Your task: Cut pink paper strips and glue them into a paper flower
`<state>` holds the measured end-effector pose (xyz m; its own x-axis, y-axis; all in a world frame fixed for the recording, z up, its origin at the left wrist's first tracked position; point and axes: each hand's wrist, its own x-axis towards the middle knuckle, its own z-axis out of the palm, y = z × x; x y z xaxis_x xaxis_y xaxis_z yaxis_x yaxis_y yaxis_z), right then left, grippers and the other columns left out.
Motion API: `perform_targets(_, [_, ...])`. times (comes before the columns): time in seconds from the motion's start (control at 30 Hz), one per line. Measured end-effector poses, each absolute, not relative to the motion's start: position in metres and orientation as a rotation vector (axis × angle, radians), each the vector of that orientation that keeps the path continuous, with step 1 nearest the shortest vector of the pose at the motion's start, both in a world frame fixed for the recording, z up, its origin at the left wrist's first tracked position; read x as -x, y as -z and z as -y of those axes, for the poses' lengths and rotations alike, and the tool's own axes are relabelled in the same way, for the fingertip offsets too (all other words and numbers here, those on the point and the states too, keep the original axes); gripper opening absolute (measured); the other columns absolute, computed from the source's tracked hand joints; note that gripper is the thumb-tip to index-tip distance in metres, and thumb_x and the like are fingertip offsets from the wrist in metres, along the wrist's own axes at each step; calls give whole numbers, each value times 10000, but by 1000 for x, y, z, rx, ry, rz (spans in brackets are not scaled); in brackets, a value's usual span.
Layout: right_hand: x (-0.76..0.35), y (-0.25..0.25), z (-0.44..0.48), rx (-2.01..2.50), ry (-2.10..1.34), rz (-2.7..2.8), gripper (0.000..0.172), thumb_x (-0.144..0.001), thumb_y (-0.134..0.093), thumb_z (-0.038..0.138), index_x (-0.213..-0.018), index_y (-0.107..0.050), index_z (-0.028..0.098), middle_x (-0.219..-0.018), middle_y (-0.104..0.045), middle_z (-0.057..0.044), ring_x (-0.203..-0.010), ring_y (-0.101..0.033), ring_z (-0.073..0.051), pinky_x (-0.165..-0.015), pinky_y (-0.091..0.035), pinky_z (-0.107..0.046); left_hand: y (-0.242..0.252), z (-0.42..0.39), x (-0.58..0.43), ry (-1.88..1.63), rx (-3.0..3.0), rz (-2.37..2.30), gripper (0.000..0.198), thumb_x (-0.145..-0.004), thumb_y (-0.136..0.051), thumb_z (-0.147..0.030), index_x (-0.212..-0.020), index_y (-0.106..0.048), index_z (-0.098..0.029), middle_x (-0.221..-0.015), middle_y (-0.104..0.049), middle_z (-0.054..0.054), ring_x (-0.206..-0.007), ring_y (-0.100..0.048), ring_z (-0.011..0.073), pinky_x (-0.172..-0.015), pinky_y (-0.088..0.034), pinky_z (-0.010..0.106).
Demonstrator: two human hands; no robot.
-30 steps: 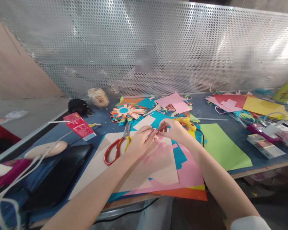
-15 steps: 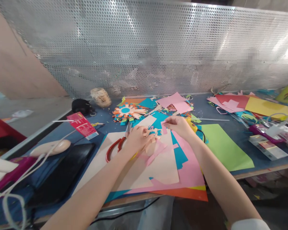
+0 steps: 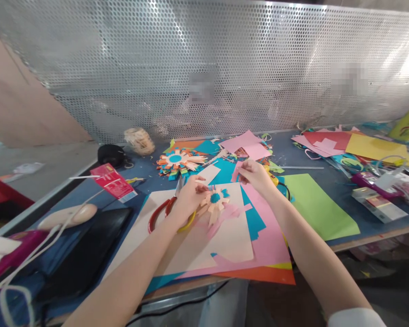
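My left hand [image 3: 192, 196] has its fingers curled at the left edge of a small paper flower [image 3: 218, 206], which has cream petals and a blue centre. My right hand [image 3: 254, 176] pinches a pink paper strip [image 3: 236, 171] just to the right of the flower. Under the flower lie pink paper pieces [image 3: 229, 212] and a large cream sheet [image 3: 207, 250]. Scissors with red handles [image 3: 156, 215] rest beside my left hand and partly behind it. A bigger layered paper flower [image 3: 175, 159] in orange, cream and blue stands farther back.
A yellow glue gun [image 3: 271, 176] lies behind my right wrist. Green paper [image 3: 318, 206] is on the right, with piled coloured sheets [image 3: 378, 152] beyond. To the left are a black tablet-like slab [image 3: 88, 254], a red packet [image 3: 113, 181] and white cables. A perforated metal panel [image 3: 231, 72] borders the back.
The small flower now faces up more, with its blue centre showing, and my left hand covers less of it. My right hand still holds the pink strip, with little movement.
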<state>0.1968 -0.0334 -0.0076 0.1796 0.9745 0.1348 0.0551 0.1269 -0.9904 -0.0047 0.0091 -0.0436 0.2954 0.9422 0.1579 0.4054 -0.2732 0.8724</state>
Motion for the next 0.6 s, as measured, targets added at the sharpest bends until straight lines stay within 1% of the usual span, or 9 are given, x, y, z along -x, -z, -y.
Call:
perform_targets(0.13, [-197, 11, 31, 1171, -941, 1150, 139, -663, -588, 191, -684, -450, 186, -488, -577, 54, -391, -486, -68, -425, -391, -197, 34, -8, 7, -994, -1832, -1243, 413, -616, -605, -371, -962, -457, -200, -745, -610, 5, -731, -603, 187, -695, -453, 317])
perform_targets(0.23, [-197, 9, 32, 1176, -903, 1123, 120, -655, -561, 139, -664, -451, 186, -498, -594, 53, -388, -489, -62, -423, -389, -187, 33, -9, 8, -956, -2018, -1376, 454, -630, -592, -458, -975, -491, -181, -794, -619, 38, -790, -601, 211, -742, -438, 340])
perform_targets(0.3, [-197, 8, 33, 1192, -882, 1116, 121, -652, -541, 106, -652, -449, 186, -493, -595, 55, -382, -481, -57, -413, -375, -177, 37, -9, 8, -804, -2174, -1449, 400, -652, -559, -514, -877, -549, -183, -807, -631, 60, -806, -596, 231, -729, -431, 341])
perform_targets(0.4, [-196, 6, 34, 1201, -868, 1124, 128, -652, -521, 73, -661, -460, 185, -486, -591, 61, -386, -484, -56, -408, -368, -169, 42, -10, 6, -651, -2294, -1422, 314, -689, -517, -499, -693, -575, -190, -786, -650, 72, -778, -599, 224, -691, -428, 311])
perform_targets(0.47, [-196, 7, 34, 1207, -868, 1126, 133, -655, -515, 64, -670, -464, 186, -485, -588, 64, -393, -493, -59, -413, -372, -167, 43, -10, 5, -637, -2293, -1393, 303, -690, -519, -484, -670, -580, -188, -761, -657, 65, -754, -602, 214, -671, -426, 295])
perform_targets(0.6, [-197, 7, 34, 1238, -863, 1117, 137, -663, -525, 61, -668, -470, 186, -484, -576, 67, -405, -504, -62, -426, -382, -169, 39, -5, 5, -565, -2323, -1392, 386, -662, -534, -565, -662, -602, -186, -719, -659, 59, -749, -602, 230, -650, -410, 297])
